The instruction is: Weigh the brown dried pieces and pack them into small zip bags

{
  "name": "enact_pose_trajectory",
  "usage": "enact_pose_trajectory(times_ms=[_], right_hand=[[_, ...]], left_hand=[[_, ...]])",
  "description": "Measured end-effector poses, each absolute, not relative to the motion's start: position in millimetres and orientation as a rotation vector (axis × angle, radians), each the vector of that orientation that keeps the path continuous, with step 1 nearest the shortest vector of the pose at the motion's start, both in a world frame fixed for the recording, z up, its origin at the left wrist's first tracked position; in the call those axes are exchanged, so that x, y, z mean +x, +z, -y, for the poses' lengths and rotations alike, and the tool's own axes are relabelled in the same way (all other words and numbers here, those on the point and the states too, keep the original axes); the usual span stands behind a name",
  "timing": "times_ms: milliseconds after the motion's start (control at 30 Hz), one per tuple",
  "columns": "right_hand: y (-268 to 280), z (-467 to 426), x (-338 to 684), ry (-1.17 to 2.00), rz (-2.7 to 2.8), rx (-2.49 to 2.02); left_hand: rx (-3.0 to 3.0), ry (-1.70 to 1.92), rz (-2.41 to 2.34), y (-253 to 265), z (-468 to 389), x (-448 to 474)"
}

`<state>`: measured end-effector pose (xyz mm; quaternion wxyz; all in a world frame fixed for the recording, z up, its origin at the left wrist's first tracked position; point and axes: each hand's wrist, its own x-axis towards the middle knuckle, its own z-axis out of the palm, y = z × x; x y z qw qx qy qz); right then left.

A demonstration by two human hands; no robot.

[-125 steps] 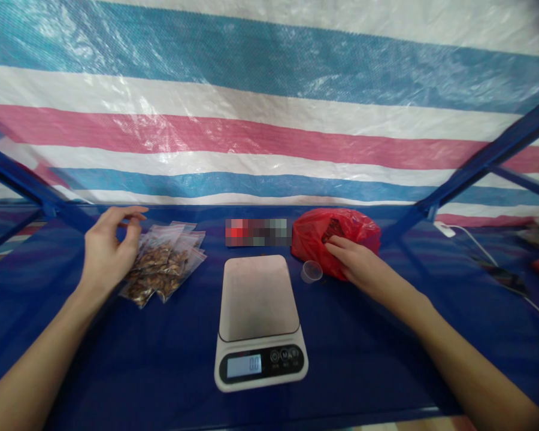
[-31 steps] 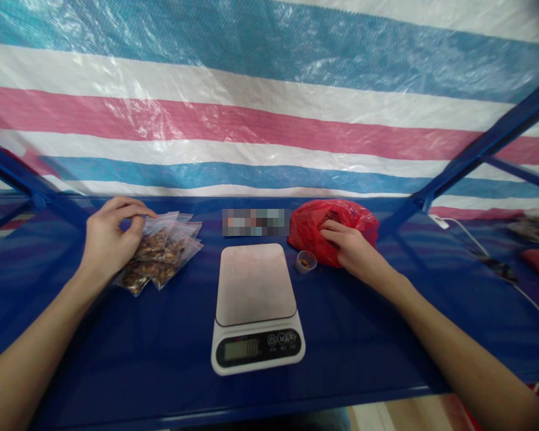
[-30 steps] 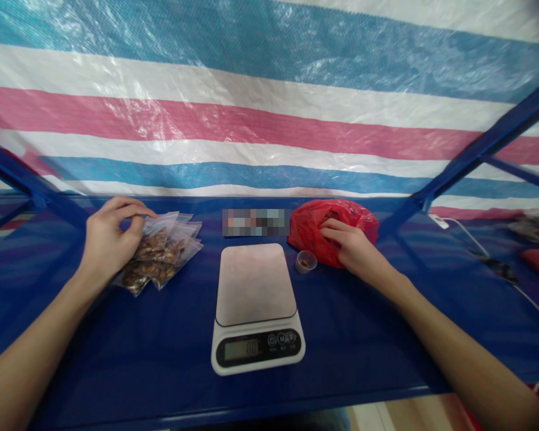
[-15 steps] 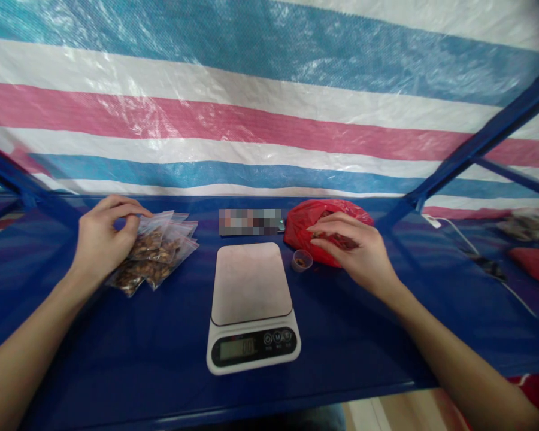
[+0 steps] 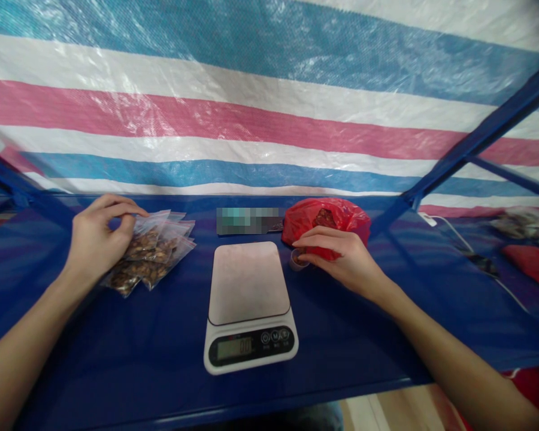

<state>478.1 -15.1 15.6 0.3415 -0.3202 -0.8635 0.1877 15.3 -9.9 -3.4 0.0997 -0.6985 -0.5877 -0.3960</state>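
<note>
At the left, my left hand is curled, with thumb and index finger at the upper left corner of the top zip-lock bag. Several of these clear bags overlap in a pile, filled with brown dried pieces. My right hand is bent in a pinch at the small clear plastic cup, fingertips over its rim. Brown bits show in the cup; what lies between the fingertips is hidden. Behind that hand, the red plastic bag gapes open on brown dried pieces.
Between my hands stands a white kitchen scale, its display near 0.0. A blurred-out flat object lies behind it. Blue shelf posts rise at both sides before a striped tarp. A white cable lies right.
My right hand has moved from the red bag's opening leftward and down to the small cup, uncovering the brown pieces in the bag. My left hand stays at the zip-lock bags.
</note>
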Motion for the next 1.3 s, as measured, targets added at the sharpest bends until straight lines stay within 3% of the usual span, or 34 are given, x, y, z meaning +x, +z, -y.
enact_pose_trajectory(times_ms=[400,700,1000,1300], right_hand=[[20.7,14.8,482.5,0.539,2.225,-0.822],[25.4,-14.3,522.7,0.448,1.867,-1.062],[11.3,-23.8,533.3,0.629,2.486,-1.043],[-7.3,-21.7,521.0,0.302,2.612,-1.083]], left_hand=[[-2.053,-1.184,1.827,0.1,10.8,19.5],[-2.071,-1.191,1.771,-0.9,10.8,17.2],[-2.099,-1.185,1.704,-1.4,10.5,16.9],[-2.127,-1.183,1.68,-2.5,10.9,14.3]])
